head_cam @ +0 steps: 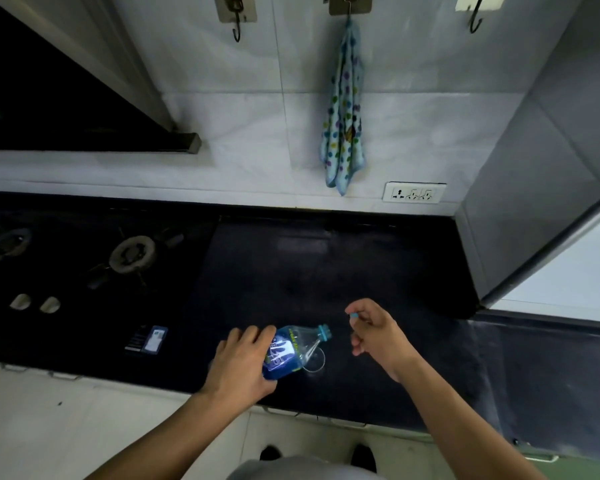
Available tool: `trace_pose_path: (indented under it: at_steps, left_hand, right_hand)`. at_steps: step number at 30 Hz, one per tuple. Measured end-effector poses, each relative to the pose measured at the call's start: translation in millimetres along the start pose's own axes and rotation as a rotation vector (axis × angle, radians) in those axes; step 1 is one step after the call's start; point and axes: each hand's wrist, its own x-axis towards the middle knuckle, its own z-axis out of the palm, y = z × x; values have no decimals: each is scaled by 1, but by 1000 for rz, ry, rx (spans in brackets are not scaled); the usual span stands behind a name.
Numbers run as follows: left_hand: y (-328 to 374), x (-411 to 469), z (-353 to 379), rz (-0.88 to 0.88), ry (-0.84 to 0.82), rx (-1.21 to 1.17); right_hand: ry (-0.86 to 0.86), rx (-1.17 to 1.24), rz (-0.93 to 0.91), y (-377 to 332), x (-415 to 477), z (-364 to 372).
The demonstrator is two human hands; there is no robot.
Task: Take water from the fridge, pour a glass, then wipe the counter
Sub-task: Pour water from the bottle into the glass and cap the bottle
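My left hand [241, 363] grips a clear water bottle [290, 346] with a blue label, tilted with its mouth toward the right. A clear glass [315, 362] stands on the black counter [326, 278] just under and behind the bottle's neck. To the right, my right hand [378, 332] hovers above the counter and pinches the small blue bottle cap [354, 316] between its fingertips. A spotted blue cloth [343, 109] hangs from a wall hook above the counter.
A gas hob with burners [130, 254] and knobs [35, 303] fills the counter's left part. A small card-like packet [149, 339] lies near the front edge. A wall socket [414, 192] sits under the cloth. A grey cabinet or fridge side [534, 188] bounds the right.
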Motion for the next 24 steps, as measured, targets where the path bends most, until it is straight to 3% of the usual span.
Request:
trace_pose_path:
  at_steps: [9,24]
  left_hand:
    - [-15,-2,21,-110,-152,57]
    - [-10,8,25,-58,-166,270]
  right_hand:
    - [17,-86,65,36,2,-4]
    - [30,-219,247,79,-3,-4]
